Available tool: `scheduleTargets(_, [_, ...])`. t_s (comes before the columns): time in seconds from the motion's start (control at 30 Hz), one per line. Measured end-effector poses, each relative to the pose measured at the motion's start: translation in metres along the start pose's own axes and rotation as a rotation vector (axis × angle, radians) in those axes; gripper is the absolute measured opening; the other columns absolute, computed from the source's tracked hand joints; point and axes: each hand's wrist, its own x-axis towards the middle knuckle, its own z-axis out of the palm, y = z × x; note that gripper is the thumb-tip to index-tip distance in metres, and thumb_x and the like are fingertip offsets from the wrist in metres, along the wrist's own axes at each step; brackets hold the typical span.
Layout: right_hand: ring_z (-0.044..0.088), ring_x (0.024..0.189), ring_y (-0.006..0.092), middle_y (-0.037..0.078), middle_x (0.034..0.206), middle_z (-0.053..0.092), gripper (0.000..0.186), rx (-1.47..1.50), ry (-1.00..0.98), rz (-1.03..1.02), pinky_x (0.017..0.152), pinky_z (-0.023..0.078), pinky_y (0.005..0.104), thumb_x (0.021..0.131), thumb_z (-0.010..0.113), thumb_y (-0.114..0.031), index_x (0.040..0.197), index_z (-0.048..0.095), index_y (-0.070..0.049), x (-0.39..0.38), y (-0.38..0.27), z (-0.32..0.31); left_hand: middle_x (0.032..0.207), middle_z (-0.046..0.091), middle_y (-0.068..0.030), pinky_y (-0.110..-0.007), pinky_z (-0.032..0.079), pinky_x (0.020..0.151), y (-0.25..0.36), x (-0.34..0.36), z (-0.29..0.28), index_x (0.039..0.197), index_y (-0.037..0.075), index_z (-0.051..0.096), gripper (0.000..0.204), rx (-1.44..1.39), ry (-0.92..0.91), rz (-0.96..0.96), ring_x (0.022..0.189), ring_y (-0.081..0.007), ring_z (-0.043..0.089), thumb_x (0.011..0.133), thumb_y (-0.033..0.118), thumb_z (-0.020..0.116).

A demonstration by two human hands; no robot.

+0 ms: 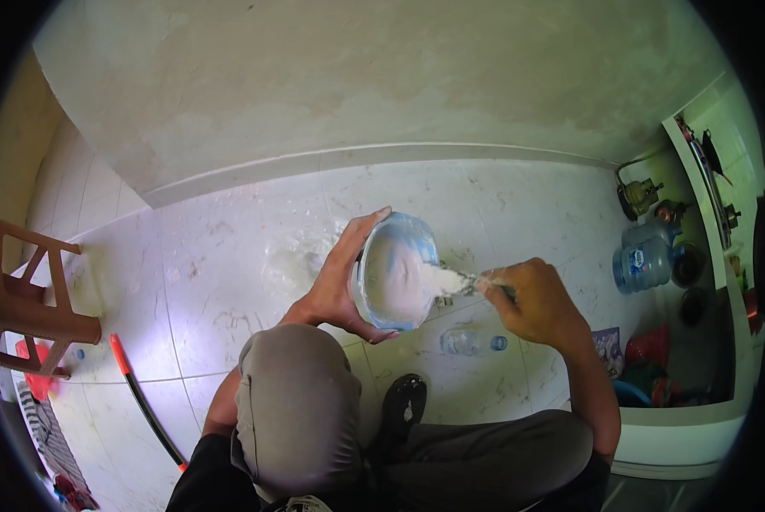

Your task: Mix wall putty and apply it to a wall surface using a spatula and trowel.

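My left hand (pixel 338 282) grips a pale blue bowl (pixel 425 243) from its left side, tilted and partly filled with smooth white paste (pixel 395 290). My right hand (pixel 532 303) is closed on a paste-coated spatula (pixel 450 280) at the bowl’s right rim; thick white paste covers its blade. On the floor behind my left hand lies what looks like crumpled clear plastic (pixel 295 256). A clear plastic bottle (pixel 468 341) lies on its side on the tiles, just below and right of the bowl.
A brown stool (pixel 41 290) stands at left, near a red-and-black bar (pixel 148 405) on the floor. A bare wall (pixel 357 77) rises ahead. At right, a counter alcove (pixel 672 414) holds large water jugs (pixel 638 264) and assorted items. My bent knees and dark shoe (pixel 404 401) are below.
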Motion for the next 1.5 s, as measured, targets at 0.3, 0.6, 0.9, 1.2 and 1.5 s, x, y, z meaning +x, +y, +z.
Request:
scheduleTargets(0.3, [0.068, 0.066, 0.0413, 0.021, 0.074, 0.071, 0.021, -0.268, 0.007, -0.050, 0.066, 0.056, 0.0504, 0.095, 0.063, -0.016, 0.093, 0.078, -0.001, 0.001, -0.016, 0.016, 0.151, 0.046, -0.0200, -0.048, 0.040, 0.118, -0.005, 0.001, 0.004, 0.163, 0.005, 0.030, 0.144, 0.091, 0.074, 0.056, 0.139, -0.0390, 0.046, 0.042, 0.040, 0.101])
scheduleTargets(0.6, [0.068, 0.061, 0.0368, 0.020, 0.078, 0.071, 0.022, -0.007, 0.152, -0.052, 0.060, 0.057, 0.0464, 0.096, 0.064, -0.014, 0.105, 0.079, -0.002, 0.006, -0.016, 0.024, 0.151, 0.043, -0.0150, -0.043, 0.037, 0.121, -0.007, 0.001, 0.010, 0.163, 0.001, 0.027, 0.146, -0.033, 0.127, -0.004, 0.142, -0.0314, 0.047, 0.042, 0.035, 0.101])
scheduleTargets(0.9, [0.068, 0.058, 0.0269, 0.016, 0.087, 0.064, 0.030, -0.287, 0.208, -0.392, 0.049, 0.054, 0.0404, 0.089, 0.071, -0.014, 0.117, 0.079, -0.005, 0.002, -0.016, 0.043, 0.150, 0.043, -0.0166, -0.046, 0.039, 0.119, -0.013, -0.003, 0.011, 0.166, 0.007, 0.025, 0.149, -0.132, 0.164, -0.044, 0.141, -0.0350, 0.046, 0.042, 0.037, 0.103])
scheduleTargets(1.2, [0.066, 0.058, 0.0265, 0.012, 0.082, 0.065, 0.025, -0.280, 0.241, -0.360, 0.052, 0.054, 0.0385, 0.087, 0.073, -0.014, 0.109, 0.081, -0.007, 0.010, -0.018, 0.016, 0.158, 0.041, -0.0139, -0.043, 0.035, 0.123, -0.007, -0.001, 0.004, 0.166, 0.005, 0.023, 0.150, -0.077, 0.026, -0.044, 0.146, -0.0299, 0.044, 0.041, 0.034, 0.101])
scheduleTargets(1.5, [0.065, 0.059, 0.0276, 0.010, 0.080, 0.071, 0.013, -0.116, 0.074, -0.225, 0.056, 0.052, 0.0360, 0.088, 0.077, -0.011, 0.099, 0.082, -0.005, 0.003, 0.006, 0.002, 0.154, 0.047, -0.0153, -0.043, 0.037, 0.123, -0.004, -0.004, 0.008, 0.164, 0.005, 0.030, 0.150, -0.257, -0.041, -0.104, 0.142, -0.0327, 0.049, 0.035, 0.034, 0.101])
